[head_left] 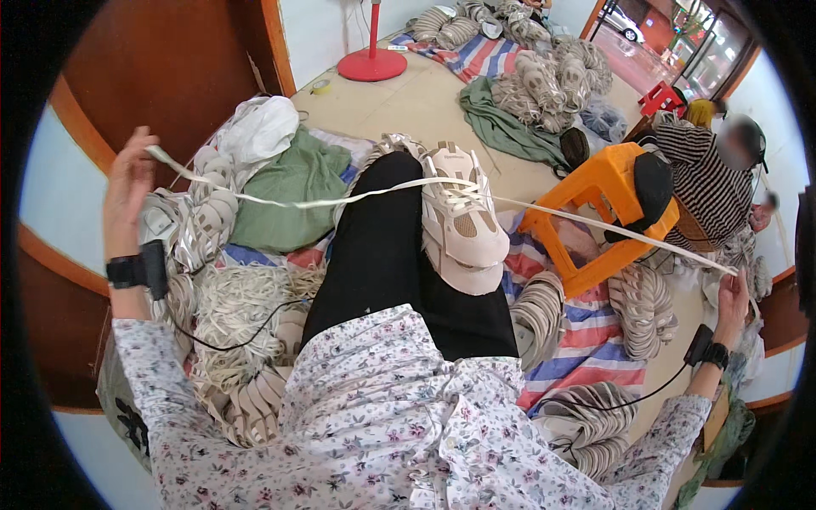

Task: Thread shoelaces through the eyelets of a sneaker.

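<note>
A beige and white sneaker [461, 223] rests on my black-trousered lap, toe pointing toward me. A long white shoelace [340, 201] runs through its eyelets and stretches taut to both sides. My left hand [127, 183] is raised at the far left, pinching one end of the lace. Out at the far right, my right hand [733, 299] pinches the other end. Both wrists wear black bands with cables.
An orange plastic stool [595, 204] lies tipped beside my knee. Heaps of white laces [234, 319] and stacked shoe soles [642, 306] cover a striped mat around me. Another person in a striped top [710, 183] sits at the right. A red fan base [372, 64] stands behind.
</note>
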Demonstrator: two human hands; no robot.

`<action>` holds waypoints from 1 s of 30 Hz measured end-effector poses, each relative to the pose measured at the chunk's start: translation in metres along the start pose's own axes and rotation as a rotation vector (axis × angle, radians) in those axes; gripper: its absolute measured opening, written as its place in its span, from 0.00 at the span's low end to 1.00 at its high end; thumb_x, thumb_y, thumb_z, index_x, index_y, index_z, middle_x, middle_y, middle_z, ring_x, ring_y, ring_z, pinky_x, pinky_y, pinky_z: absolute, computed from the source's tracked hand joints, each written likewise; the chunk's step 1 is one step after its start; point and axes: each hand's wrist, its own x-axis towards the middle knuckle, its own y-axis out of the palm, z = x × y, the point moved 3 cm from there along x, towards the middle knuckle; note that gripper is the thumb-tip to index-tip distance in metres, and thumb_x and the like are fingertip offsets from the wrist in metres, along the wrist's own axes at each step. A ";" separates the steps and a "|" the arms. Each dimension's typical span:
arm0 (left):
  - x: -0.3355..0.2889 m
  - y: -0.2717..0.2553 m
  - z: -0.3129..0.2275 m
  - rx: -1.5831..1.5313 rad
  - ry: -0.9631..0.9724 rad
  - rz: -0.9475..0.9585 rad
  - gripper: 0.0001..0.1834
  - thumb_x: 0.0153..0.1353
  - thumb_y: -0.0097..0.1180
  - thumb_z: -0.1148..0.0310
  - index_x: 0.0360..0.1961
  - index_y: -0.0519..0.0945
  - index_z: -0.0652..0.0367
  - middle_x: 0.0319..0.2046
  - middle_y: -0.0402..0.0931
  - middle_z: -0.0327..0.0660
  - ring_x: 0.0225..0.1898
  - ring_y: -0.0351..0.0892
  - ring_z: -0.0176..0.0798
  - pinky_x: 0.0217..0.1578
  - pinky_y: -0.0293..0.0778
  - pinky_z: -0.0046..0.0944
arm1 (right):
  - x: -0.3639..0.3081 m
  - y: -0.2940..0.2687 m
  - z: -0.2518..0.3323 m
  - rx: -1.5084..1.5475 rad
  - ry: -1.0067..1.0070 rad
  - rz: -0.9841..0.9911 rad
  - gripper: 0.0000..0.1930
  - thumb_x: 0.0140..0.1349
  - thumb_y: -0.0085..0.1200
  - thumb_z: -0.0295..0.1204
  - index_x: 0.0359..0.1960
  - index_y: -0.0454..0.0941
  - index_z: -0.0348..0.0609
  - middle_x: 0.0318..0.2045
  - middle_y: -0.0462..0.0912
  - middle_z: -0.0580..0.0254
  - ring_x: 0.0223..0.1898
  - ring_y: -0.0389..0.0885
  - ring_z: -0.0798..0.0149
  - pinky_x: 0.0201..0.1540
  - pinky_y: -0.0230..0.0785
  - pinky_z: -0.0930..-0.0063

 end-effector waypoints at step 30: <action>-0.106 0.314 0.193 0.128 -0.569 0.612 0.14 0.69 0.53 0.69 0.47 0.81 0.70 0.34 0.84 0.42 0.39 0.80 0.27 0.45 0.75 0.24 | -0.262 0.411 -0.175 -0.097 0.675 0.936 0.05 0.64 0.57 0.22 0.39 0.83 0.35 0.23 0.80 0.68 0.21 0.70 0.80 0.21 0.57 0.87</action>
